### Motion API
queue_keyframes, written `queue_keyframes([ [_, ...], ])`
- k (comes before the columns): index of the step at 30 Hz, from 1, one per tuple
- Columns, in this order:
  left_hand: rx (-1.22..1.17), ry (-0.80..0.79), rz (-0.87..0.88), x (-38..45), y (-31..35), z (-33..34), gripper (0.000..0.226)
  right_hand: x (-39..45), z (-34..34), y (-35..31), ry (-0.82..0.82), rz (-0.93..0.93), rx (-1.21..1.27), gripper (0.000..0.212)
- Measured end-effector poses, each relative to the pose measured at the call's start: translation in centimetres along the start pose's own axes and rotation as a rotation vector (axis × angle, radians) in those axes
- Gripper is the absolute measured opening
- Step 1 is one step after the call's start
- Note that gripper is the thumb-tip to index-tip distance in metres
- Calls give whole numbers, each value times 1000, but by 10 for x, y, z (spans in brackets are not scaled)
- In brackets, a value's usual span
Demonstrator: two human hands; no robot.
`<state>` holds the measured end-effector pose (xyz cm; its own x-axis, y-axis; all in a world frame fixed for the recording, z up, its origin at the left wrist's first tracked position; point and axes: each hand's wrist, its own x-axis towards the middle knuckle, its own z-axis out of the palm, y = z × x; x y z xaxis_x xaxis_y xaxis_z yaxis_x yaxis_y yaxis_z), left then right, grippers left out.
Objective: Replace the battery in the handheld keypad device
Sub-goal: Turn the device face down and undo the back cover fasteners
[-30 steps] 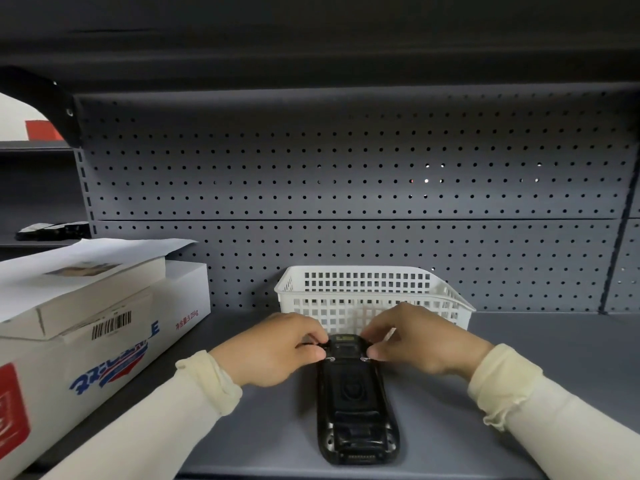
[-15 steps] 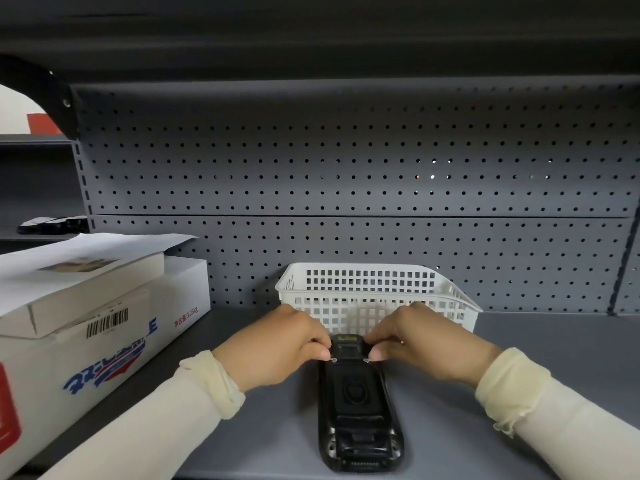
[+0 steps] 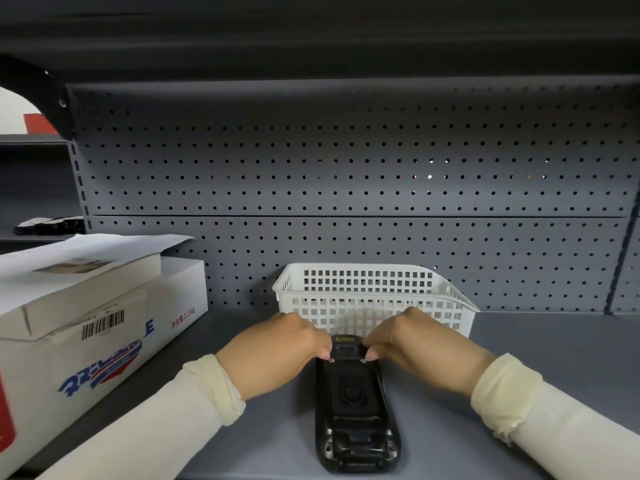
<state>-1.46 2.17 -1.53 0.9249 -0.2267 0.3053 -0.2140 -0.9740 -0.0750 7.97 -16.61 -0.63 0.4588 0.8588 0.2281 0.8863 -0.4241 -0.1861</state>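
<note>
The black handheld device point(image 3: 355, 407) lies face down on the grey shelf, lengthwise away from me, its back cover showing. My left hand point(image 3: 277, 351) pinches the far left corner of the device, fingertips at a small metal latch. My right hand point(image 3: 422, 344) pinches the far right corner the same way, at the matching latch. A yellow label shows at the device's far end between my fingers. The keypad side is hidden underneath.
A white plastic basket point(image 3: 374, 292) stands just behind the device against the grey pegboard wall. A white cardboard box point(image 3: 86, 327) with blue lettering and a barcode sits at the left. Bare grey shelf point(image 3: 554, 348) extends to the right.
Both hands stay at the far corners of the device, with fingertips shifted slightly on the latches. The view has tilted a little; the device has not moved on the shelf.
</note>
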Motion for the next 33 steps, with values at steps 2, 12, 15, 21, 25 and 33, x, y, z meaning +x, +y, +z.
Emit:
queue_keyframes([
  [2,12,25,7,-1,0,2,22,-1,2,0,13,-1,-1,25],
  [12,-289,153,-157,-11,7,-1,16,-17,9,-6,169,92,71,29],
  [15,-316,133,-202,-17,9,-1,26,-25,10,-10,178,124,102,34],
  [21,-356,98,-249,-24,18,-3,37,-36,11,-23,168,165,132,48],
  [25,-369,81,-273,-25,24,-3,39,-38,10,-29,198,166,153,46],
  [33,-461,41,-309,-27,31,-3,41,-35,13,-30,181,184,256,43],
])
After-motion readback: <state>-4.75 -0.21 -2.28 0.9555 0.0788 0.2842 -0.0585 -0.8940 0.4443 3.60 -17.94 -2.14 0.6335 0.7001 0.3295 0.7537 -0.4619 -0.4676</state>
